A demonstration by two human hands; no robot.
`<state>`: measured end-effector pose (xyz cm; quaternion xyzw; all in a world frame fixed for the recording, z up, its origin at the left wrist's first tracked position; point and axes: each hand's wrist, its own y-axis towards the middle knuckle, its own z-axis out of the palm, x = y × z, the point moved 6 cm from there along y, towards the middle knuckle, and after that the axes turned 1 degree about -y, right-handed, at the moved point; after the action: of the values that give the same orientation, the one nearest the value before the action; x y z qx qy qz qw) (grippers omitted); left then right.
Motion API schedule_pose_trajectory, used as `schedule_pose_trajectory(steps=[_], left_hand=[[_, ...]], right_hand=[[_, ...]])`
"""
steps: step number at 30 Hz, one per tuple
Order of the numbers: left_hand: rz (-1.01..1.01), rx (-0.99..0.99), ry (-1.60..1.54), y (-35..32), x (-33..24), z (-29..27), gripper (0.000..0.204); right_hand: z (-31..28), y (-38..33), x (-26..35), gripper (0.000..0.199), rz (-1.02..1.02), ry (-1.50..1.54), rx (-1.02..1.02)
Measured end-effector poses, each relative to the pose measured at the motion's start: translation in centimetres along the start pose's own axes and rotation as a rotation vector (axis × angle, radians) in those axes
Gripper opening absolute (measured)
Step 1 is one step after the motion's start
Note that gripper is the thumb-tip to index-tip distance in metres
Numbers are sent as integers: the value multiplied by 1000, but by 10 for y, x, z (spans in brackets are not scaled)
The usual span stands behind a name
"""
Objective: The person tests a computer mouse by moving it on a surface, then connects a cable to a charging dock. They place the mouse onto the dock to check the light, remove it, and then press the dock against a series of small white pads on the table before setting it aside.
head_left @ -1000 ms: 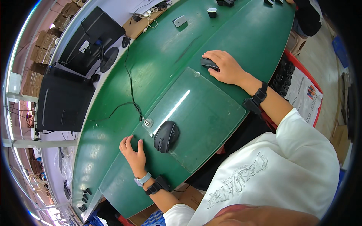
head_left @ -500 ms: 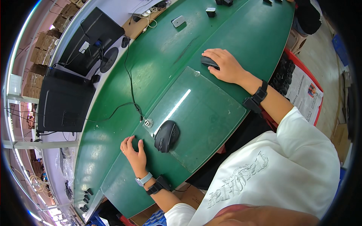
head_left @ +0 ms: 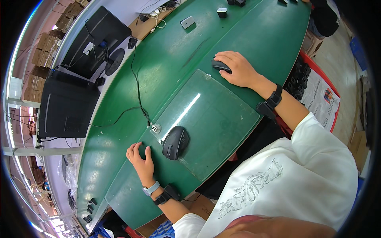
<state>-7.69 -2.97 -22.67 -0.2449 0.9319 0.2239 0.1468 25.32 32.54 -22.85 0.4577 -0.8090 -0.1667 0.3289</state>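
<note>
barely shifted since the earlier frame, the right hand (head_left: 237, 70) grips a small black computer mouse (head_left: 219, 65) on the green tabletop (head_left: 262, 39), the open left hand (head_left: 142, 163) resting beside a larger black mouse (head_left: 175, 143).

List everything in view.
Table: 1, green, centre
Transparent sheet: 1, colourless, on table
Large mouse: 1, black, sheet's left edge
Other mouse: 1, black, on table
Cables: several, black and white, left half
Monitors: 2, black, left
Flat device: 1, silver, upper centre
Cartons: several, brown, upper left
Tray: 1, red, right
Paper: 1, white, in tray
Other person: 1, dark-clothed, top right
Left hand: 1, bare, left of large mouse
Right hand: 1, bare, on other mouse
</note>
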Motion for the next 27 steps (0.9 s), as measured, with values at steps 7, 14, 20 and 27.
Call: schedule_pose_trajectory(steps=[7, 14, 20, 27], left_hand=[[-6, -8, -19, 0, 1, -1, 32], [-2, 0, -7, 0, 1, 0, 33], [3, -2, 4, 0, 1, 0, 33], [14, -9, 12, 1, 0, -1, 33]], right_hand=[[-2, 0, -3, 47, 93, 53, -28], [-2, 0, -2, 52, 52, 40, -41], [-3, 1, -1, 48, 27, 25, -56], [-3, 1, 0, 48, 33, 16, -61]])
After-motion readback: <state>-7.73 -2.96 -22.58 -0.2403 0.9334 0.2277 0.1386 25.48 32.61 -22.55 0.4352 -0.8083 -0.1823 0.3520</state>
